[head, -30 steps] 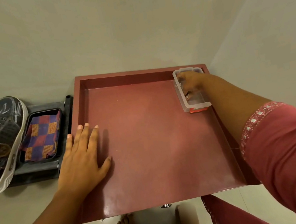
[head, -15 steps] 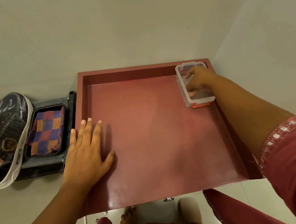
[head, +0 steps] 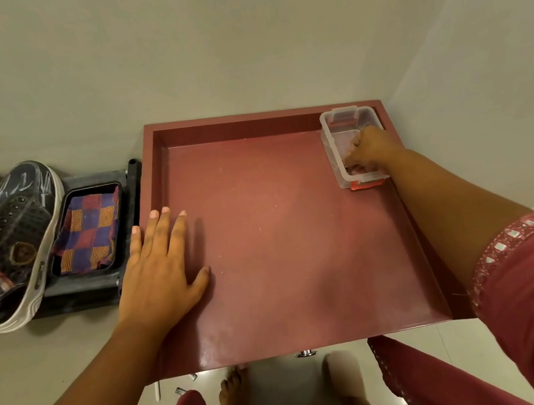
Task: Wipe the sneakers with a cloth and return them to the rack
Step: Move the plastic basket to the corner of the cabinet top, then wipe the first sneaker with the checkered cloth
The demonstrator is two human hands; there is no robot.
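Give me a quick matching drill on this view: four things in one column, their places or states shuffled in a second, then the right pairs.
Things:
1. cloth
2. sneakers
3. left hand
4. right hand

Places:
A. reaching into the clear box
B. flat on the red tray
C. folded in the black dish
D. far left, beside the dish

Pairs: 1-C, 2-D, 3-B, 4-A

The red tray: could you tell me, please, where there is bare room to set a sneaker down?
The tray floor is bare between the left hand and the clear box, through to its near edge. Crowded: the far right corner, where the right hand reaches into the box.
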